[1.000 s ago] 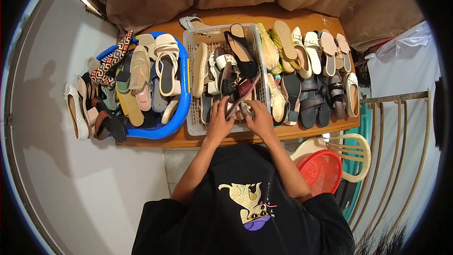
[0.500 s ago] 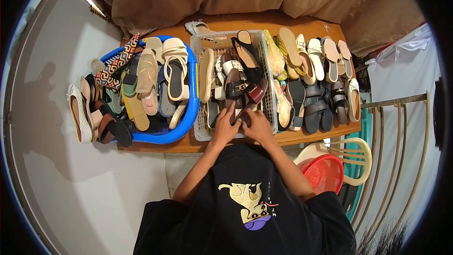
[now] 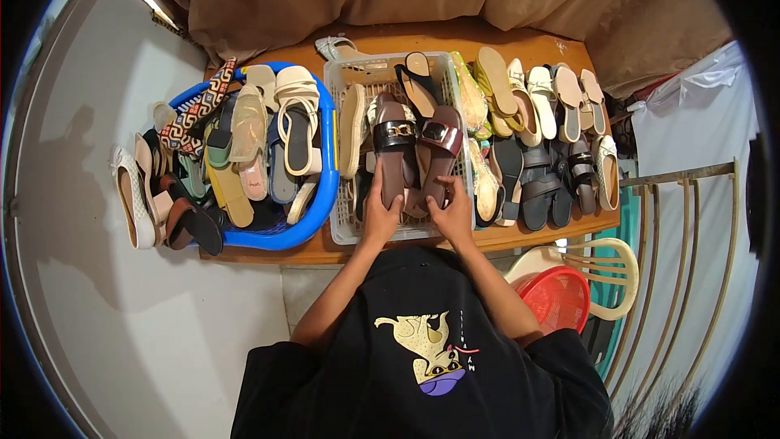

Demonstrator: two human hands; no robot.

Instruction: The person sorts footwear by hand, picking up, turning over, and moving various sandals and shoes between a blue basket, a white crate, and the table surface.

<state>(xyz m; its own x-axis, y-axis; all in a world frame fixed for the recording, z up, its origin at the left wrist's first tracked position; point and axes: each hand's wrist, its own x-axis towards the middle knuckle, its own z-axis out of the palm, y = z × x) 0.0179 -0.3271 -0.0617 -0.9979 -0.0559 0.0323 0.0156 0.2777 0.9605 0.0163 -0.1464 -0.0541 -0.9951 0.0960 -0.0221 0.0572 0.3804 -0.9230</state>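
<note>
My left hand (image 3: 381, 210) grips the heel end of a brown sandal (image 3: 393, 164) with a black strap and gold chain. In my right hand (image 3: 452, 213) is the heel end of another brown sandal (image 3: 439, 146), with a glossy dark red strap and a dark buckle. The two sandals are side by side, toes away from me, above the white plastic basket (image 3: 341, 233). Inside the basket, a black slingback shoe (image 3: 419, 85) lies beyond them and a beige thick-soled shoe (image 3: 352, 132) stands at the left. Other shoes beneath the sandals are partly hidden.
At the left, a blue-rimmed basket (image 3: 331, 164) holds several shoes. Two rows of shoes stand on the wooden table (image 3: 561, 47) at the right. A red basket (image 3: 556, 299) and a cream chair (image 3: 624, 276) are below the table's right side.
Both brown sandals have been raised from among the basket's shoes and now point straight away from me, side by side. My hands have closed round their heel ends and are slightly farther apart.
</note>
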